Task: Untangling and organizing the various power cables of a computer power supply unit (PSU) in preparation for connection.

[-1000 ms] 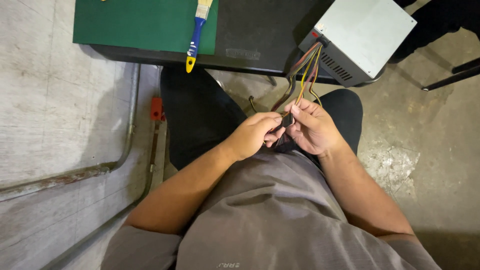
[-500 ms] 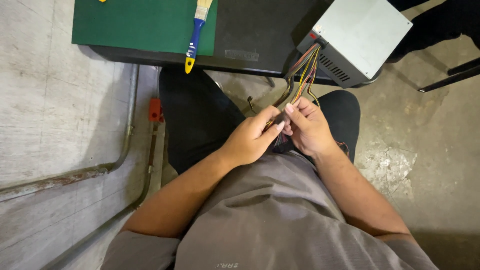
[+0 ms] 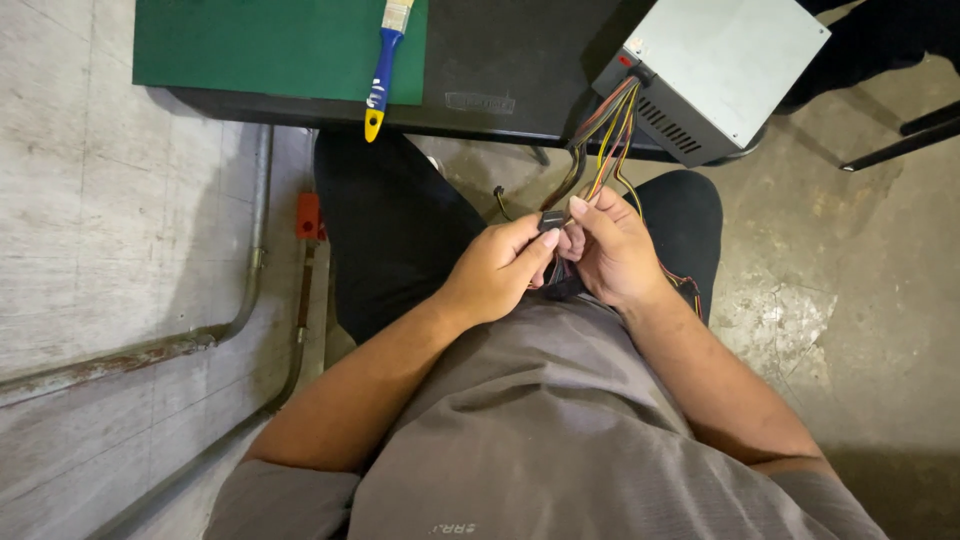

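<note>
Left hand (image 3: 495, 270) pinching small black plug (image 3: 551, 220) | right hand (image 3: 612, 250) closed round wires (image 3: 600, 140) | grey box (image 3: 715, 70) at 1 o'clock, wired | plug unjoined.

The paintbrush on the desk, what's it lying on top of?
The paintbrush lies on a green mat, which covers part of the black table. Its yellow handle tip hangs past the table's edge. The bristles are cut off by the frame; the tabletop beneath the mat is hidden.

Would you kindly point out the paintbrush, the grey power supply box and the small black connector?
paintbrush (image 3: 381, 75), head view, blue handle.
grey power supply box (image 3: 725, 60), head view, top panel.
small black connector (image 3: 551, 220), head view, its body.
</note>
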